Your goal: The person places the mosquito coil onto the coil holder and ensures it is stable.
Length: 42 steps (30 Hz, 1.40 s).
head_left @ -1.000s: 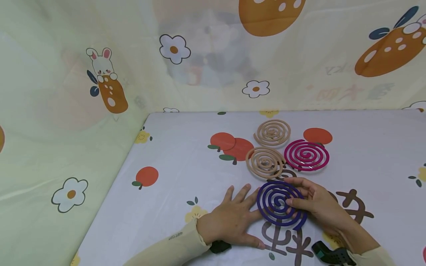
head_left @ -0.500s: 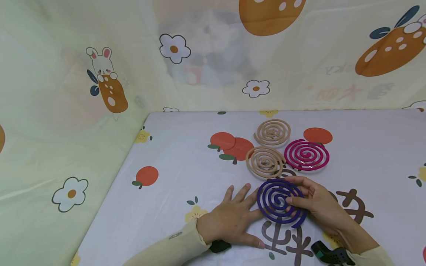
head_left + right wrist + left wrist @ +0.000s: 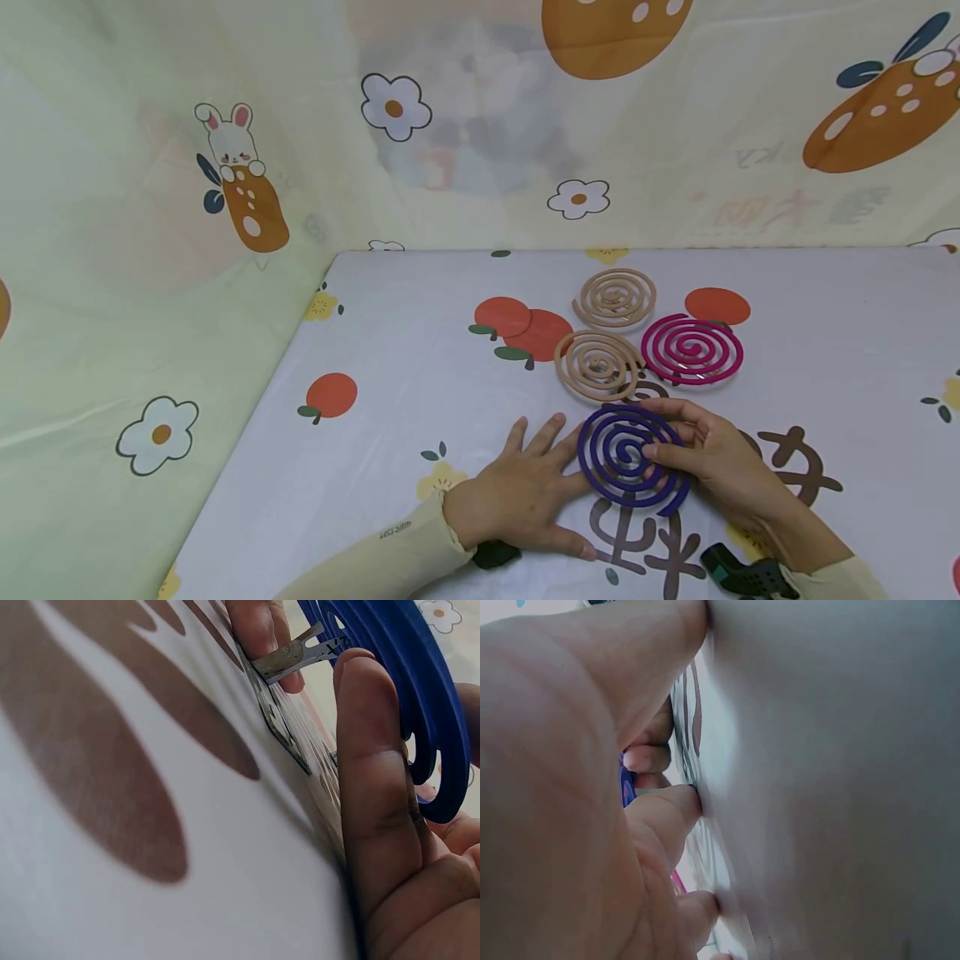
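A blue mosquito coil is held slightly tilted by my right hand, with the thumb on top near its centre and fingers beneath. A thin metal stand reaches up from the table toward the coil's middle in the right wrist view. My left hand lies with spread fingers on the table, some fingertips under the coil's left edge. Those fingertips appear at the stand's base in the right wrist view, where contact is unclear. Two tan mosquito coils, a nearer one and a farther one, lie beyond, beside a magenta coil.
A white tablecloth with printed oranges, flowers and brown lettering covers the table. Patterned curtains stand at the back and left. A black device is strapped on my right wrist; another dark one shows at the left wrist.
The blue coil has shifted very slightly in my right hand. Both hands stay almost in the same place.
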### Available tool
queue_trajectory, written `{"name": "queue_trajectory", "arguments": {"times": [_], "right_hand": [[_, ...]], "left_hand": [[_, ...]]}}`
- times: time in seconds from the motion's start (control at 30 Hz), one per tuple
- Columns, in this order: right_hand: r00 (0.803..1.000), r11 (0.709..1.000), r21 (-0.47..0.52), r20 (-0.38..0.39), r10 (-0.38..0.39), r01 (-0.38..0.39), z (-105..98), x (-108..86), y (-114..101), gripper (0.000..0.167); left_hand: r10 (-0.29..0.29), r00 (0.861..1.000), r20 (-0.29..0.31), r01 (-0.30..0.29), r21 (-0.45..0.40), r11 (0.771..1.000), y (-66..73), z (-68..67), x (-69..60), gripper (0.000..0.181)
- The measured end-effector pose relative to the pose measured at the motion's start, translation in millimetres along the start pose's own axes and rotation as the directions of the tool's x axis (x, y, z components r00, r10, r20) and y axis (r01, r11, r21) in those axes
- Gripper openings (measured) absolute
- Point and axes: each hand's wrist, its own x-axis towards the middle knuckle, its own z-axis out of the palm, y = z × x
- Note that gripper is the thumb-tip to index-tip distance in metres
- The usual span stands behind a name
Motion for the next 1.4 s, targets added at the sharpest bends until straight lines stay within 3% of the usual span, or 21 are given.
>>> {"name": "queue_trajectory", "arguments": {"times": [0.87, 1.4], "right_hand": [[1.000, 1.000, -0.017, -0.001, 0.009, -0.009, 1.6, 0.7, 0.6, 0.060], [1.000, 1.000, 0.002, -0.015, 0.013, -0.013, 1.9, 0.2, -0.2, 0.054]], "left_hand": [[-0.004, 1.000, 0.012, 0.004, -0.003, 1.000, 0.0, -0.1, 0.5, 0.098], [0.002, 1.000, 0.006, -0.002, 0.010, 1.000, -0.3, 1.2, 1.4, 0.097]]}}
